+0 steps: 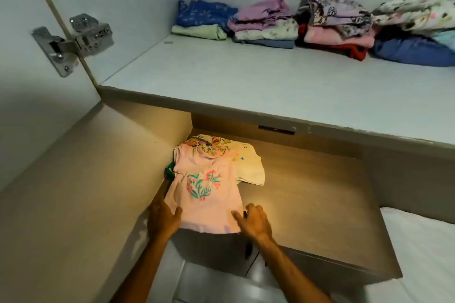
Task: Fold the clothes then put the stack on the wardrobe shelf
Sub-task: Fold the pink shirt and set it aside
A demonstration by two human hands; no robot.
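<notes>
**Operator:** Report the state of my fingers first.

**Manual:** Your left hand (163,220) lies with its fingers (177,211) spread flat at the hem's 9 o'clock corner of the pink T-shirt (206,194). Your right hand (254,222) rests at the 3 o'clock corner, fingers loosely curled on the cloth. Whether either hand pinches fabric cannot be told; the thumbs and undersides are out of sight.

**Operator:** Where is the garment?

**Manual:** It lies face up on the brown worktop (315,194), hem overhanging the front edge towards you. It tops a small pile: a cream printed shirt (248,167) shows at 1 o'clock, and a green item (169,171) peeks out at 9 o'clock.

**Operator:** How will it handle?

**Manual:** Expect light, limp cotton that sags and creases. It should not slip much. Take hold at both hem corners or along the side seams, and support the whole pile from beneath when lifting.

**Operator:** What is unclear?

**Manual:** The pile's depth is hidden. The wardrobe shelf (246,76) at 12 o'clock carries folded stacks (266,24) at its rear; the rightmost is cut off by the frame.
</notes>
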